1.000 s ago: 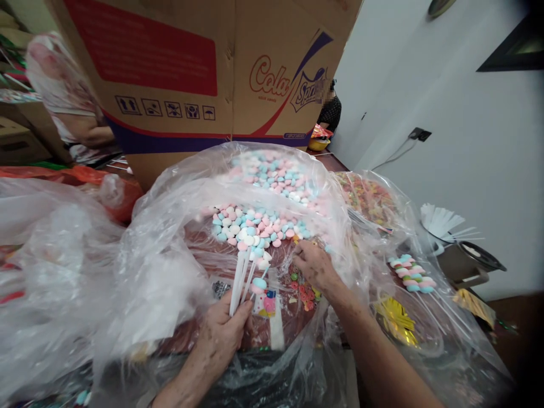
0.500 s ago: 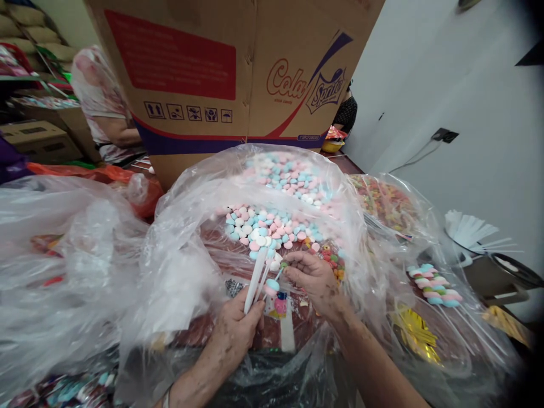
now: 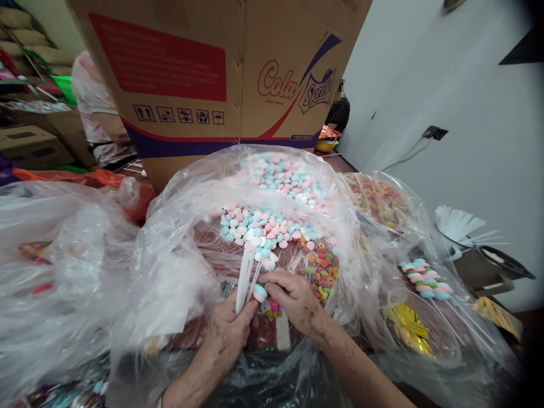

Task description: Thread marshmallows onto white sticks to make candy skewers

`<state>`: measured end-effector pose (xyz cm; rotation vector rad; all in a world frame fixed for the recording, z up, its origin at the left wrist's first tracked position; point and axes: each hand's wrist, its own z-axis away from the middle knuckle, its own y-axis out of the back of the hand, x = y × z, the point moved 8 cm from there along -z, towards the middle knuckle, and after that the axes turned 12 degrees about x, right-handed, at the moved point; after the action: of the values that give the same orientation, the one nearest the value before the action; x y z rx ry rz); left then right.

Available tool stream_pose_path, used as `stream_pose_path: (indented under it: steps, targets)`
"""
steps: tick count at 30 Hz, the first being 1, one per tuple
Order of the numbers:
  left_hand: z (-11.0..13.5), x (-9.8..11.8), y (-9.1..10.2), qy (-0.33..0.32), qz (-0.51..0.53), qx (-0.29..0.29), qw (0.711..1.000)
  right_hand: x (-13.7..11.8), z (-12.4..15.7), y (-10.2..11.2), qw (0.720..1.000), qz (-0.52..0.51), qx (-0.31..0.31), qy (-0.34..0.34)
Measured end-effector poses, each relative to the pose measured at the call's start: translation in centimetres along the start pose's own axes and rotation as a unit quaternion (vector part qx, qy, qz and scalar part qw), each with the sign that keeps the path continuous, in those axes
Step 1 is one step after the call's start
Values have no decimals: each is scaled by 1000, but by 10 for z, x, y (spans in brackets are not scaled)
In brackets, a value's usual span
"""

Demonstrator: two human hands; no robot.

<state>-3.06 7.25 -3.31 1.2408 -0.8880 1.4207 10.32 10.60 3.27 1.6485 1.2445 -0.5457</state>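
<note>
My left hand [image 3: 227,334] sits near the bottom centre, fingers curled tight around a bunch of white sticks [image 3: 245,276] that rise upright and lean slightly to the far side. My right hand [image 3: 294,300] is just beside it on the right, thumb and fingertips pinched narrow on a blue-and-pink candy piece [image 3: 259,292] that sits against the sticks right above my left thumb. Both hands work inside the mouth of a big clear plastic bag [image 3: 170,238], whose rim is folded open around them. Farther in, a heap of pastel candies [image 3: 263,226] in pink, blue and white lies on the bag floor, touching the tips of the sticks, and more of them show through the plastic at the far side. A small pile of coloured ring candies [image 3: 323,272] lies just right of my right hand. A printed cardboard box [image 3: 191,85] stands behind the bag. To the right, under more clear plastic, I see twisted marshmallow skewers [image 3: 425,280], some gold foil [image 3: 407,324], and another bag of mixed sweets [image 3: 376,198]. A fan of spare sticks [image 3: 459,224] sits at the far right by the wall. A person in a patterned top [image 3: 97,107] is at the far left.
</note>
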Motion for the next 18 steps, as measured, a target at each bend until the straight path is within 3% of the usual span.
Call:
stream_pose_path:
  steps: [4, 6, 9, 13, 15, 18]
  targets:
    - [4, 13, -5, 23, -2, -37, 999, 0, -2, 5, 998, 15, 54, -8]
    - [5, 19, -5, 27, -1, -42, 999, -4, -3, 6, 998, 24, 52, 3]
    - [5, 19, -2, 38, 21, -19, 999, -7, -10, 13, 999, 42, 30, -13]
    - [1, 9, 6, 44, 53, 29, 997, 5, -33, 37, 986, 129, 59, -90]
    - [0, 5, 6, 37, 60, 32, 997, 8, -44, 32, 978, 200, 13, -64]
    - [-1, 4, 7, 28, 57, 33, 997, 14, -49, 6, 951, 294, -92, 5]
